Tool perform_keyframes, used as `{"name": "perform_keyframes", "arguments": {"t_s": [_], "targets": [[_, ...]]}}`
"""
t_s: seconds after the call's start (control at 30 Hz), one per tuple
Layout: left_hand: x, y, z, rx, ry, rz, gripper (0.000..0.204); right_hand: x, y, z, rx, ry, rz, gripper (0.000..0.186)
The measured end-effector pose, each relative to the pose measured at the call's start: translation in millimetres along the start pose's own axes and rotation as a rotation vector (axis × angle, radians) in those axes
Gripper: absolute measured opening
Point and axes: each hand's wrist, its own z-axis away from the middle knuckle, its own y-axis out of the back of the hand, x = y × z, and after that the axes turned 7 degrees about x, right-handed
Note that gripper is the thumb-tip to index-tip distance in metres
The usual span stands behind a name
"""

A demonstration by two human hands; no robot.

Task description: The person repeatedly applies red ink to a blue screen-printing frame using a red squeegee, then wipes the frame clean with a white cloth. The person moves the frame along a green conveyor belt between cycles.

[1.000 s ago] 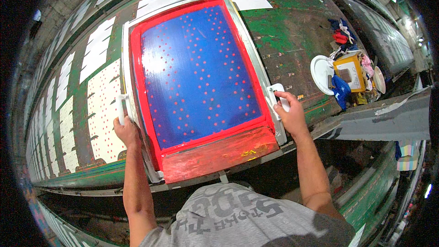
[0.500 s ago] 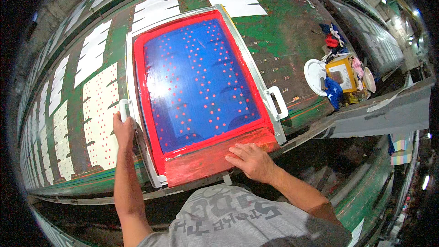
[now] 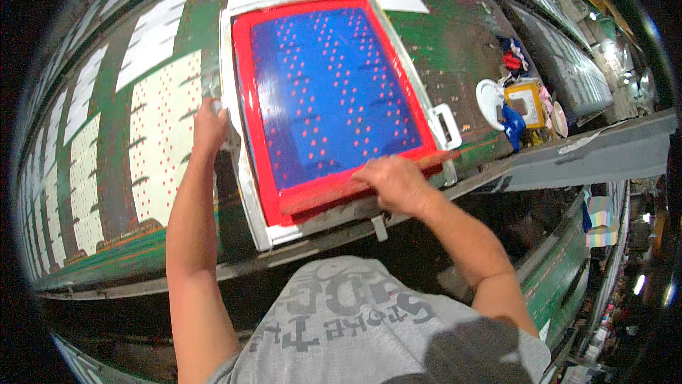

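Observation:
A screen printing frame point(image 3: 257, 226) with a blue mesh point(image 3: 334, 93) lies on the long green table, its mesh bordered in red ink and dotted with small red spots. My left hand point(image 3: 211, 127) is closed round the white handle at the frame's left side; the fingers cover most of that handle. Along the near end of the screen, a red-stained squeegee point(image 3: 320, 203) lies across the ink. My right hand point(image 3: 395, 184) grips its upper edge, right of the middle, with the fingers bent over it. A second white handle point(image 3: 445, 127) on the frame's right side is untouched.
Left of the frame lies a pale sheet point(image 3: 167, 128) printed with red dots; more sheets run along the table point(image 3: 455, 36). To the right are a yellow container point(image 3: 524, 105), a white round lid point(image 3: 490, 103) and coloured rags point(image 3: 513, 57). A grey ledge point(image 3: 568, 160) edges the near right.
The frame, table and both hands sit higher in view. My right hand has gone from resting with fingers spread on the squeegee to gripping its edge, and the squeegee's broad face now shows less.

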Motion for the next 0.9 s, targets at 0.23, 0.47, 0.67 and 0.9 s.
{"name": "perform_keyframes", "arguments": {"t_s": [0.23,0.47,0.67,0.9], "targets": [[-1.1,-2.9,-3.9,-0.019,0.039,-0.041,0.039,-28.3,-5.5,25.0,0.043,-0.049,-0.001,0.051],[0.7,-3.3,-3.9,-0.044,0.074,-0.016,0.042,-24.1,-26.5,25.5,0.254,-0.003,0.062,0.041],[2.7,-1.2,-1.2,-0.039,0.11,0.045,0.04,22.8,-33.2,-27.6,0.262,0.036,0.093,0.061],[4.8,-0.7,1.0,-0.033,0.119,0.039,0.033,102.0,-33.0,-143.3,0.362,0.115,0.129,0.023]]}}
